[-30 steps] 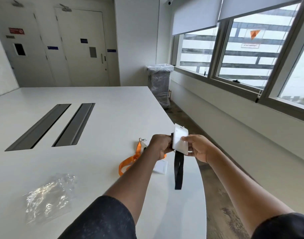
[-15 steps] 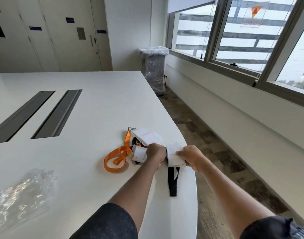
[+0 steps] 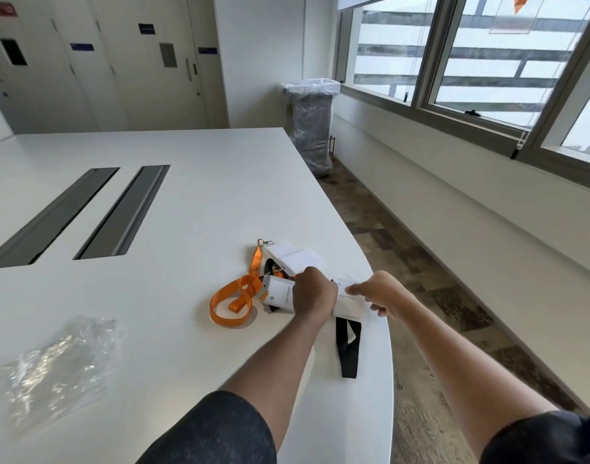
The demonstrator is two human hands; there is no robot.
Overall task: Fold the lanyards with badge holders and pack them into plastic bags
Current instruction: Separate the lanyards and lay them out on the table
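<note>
Lowered now, my left hand and right hand grip the white plastic badge holder. Its loose black fabric strap may unfold.

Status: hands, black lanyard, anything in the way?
Left hand, right hand both grip the badge holder. Black lanyard trails loose, not yet folded. Orange lanyard crowds the left hand; plastic bags lie apart.
</note>
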